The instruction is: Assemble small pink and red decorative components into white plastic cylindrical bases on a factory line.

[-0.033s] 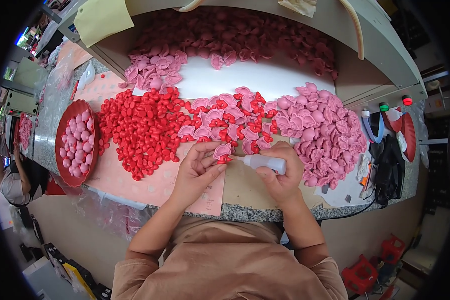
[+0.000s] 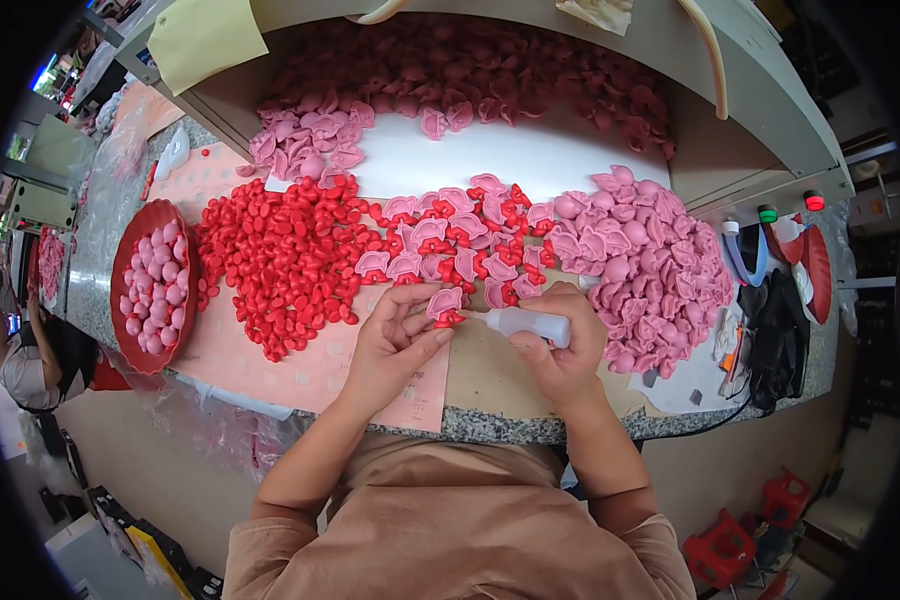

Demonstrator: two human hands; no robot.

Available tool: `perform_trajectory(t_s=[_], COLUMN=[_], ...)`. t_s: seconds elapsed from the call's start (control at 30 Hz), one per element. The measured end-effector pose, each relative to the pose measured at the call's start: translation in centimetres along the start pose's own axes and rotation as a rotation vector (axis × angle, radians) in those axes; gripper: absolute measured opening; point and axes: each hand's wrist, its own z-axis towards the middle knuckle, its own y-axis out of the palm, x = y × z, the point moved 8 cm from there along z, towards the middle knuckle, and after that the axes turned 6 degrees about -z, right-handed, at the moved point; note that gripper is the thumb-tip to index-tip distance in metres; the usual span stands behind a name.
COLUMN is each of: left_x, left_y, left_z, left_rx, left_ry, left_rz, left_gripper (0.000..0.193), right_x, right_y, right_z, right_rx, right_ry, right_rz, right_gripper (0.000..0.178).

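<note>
Between the thumb and fingers of my left hand [image 2: 398,340] is a small pink shell-shaped piece [image 2: 444,301] with a red part at its lower edge. My right hand [image 2: 573,350] grips a whitish squeeze bottle [image 2: 536,325], lying almost level. The bottle's thin nozzle points left and reaches the red part; whether it touches cannot be made out. Just beyond my hands, rows of pink shell pieces with red parts [image 2: 464,226] cover the worktop. A heap of small red parts [image 2: 285,260] lies to the left, and loose pink shell pieces [image 2: 650,265] are piled at right.
A red scalloped tray [image 2: 126,330] of pink balls stands at far left. Behind the rows, a grey hooded cabinet [image 2: 790,110] shelters more pink pieces on a white surface [image 2: 530,170]. Black cloth [image 2: 778,345] and a blue ring-shaped item [image 2: 750,262] lie at right. Another person [image 2: 45,365] sits at far left.
</note>
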Motion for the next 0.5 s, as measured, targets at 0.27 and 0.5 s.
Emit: perform_trajectory(t_s=[0.27,0.5], left_x=[-0.05,0.01], left_y=[0.22,0.43], left_z=[-0.04,-0.1], left_rx=[-0.009,-0.027], left_ry=[-0.02,-0.037], left_rz=[-0.003,0.008], left_gripper=[0.043,0.043], right_x=[0.12,-0.02], right_y=[0.44,0.74], right_z=[-0.06,-0.27], right_rx=[-0.027,-0.028], right_ry=[0.032,-0.017], right_rz=[-0.031,0.001], right_gripper=[0.034,0.035])
